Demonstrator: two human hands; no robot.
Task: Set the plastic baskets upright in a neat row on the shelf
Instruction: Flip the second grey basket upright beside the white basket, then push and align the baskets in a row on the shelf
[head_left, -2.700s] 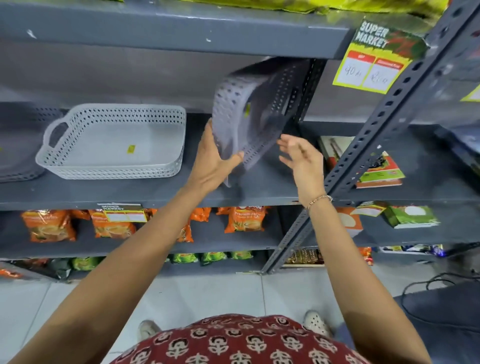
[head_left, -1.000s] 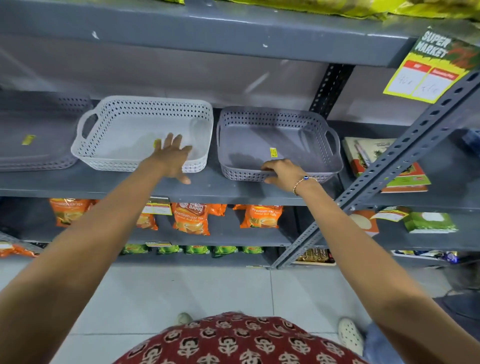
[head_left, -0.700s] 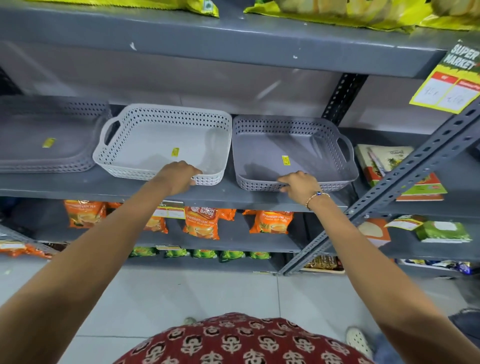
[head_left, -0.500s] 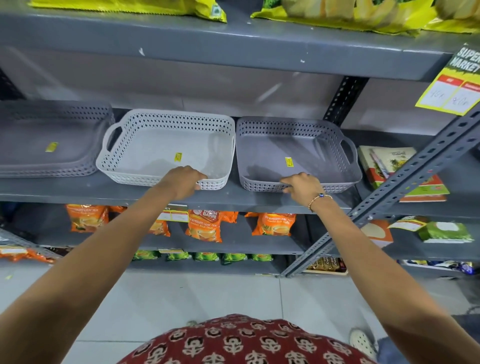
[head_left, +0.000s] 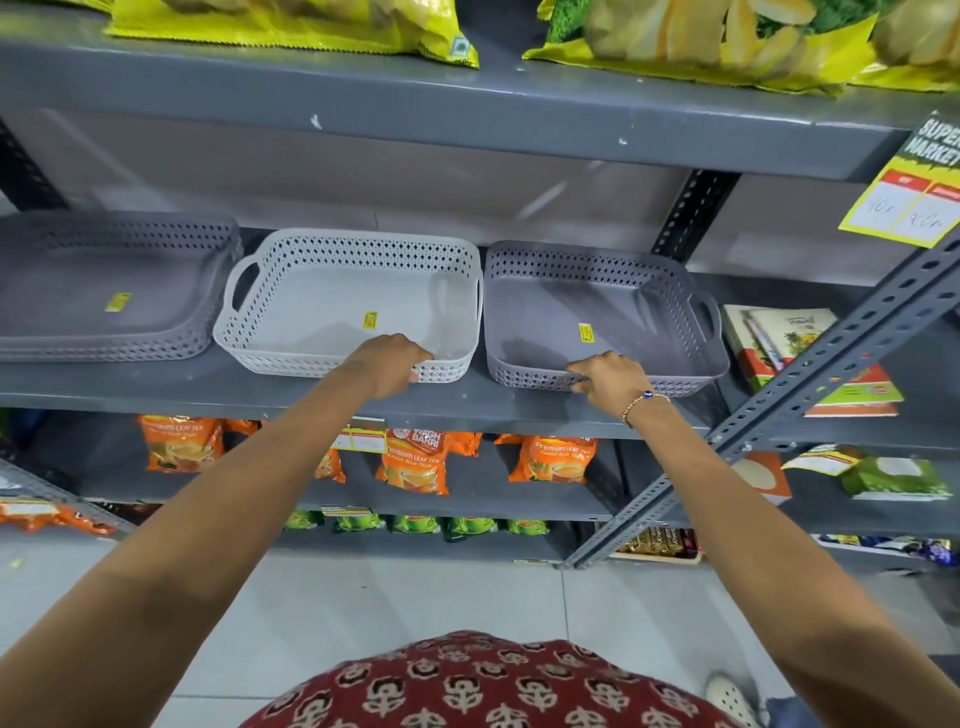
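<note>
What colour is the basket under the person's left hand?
The white basket, with a small yellow sticker inside; seen in the head view.

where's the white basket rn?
Head view: white basket upright mid-shelf, between two grey baskets, left hand on its front rim.

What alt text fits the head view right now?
Left hand grips the white basket and right hand the grey basket, both upright, side by side on the shelf.
</note>
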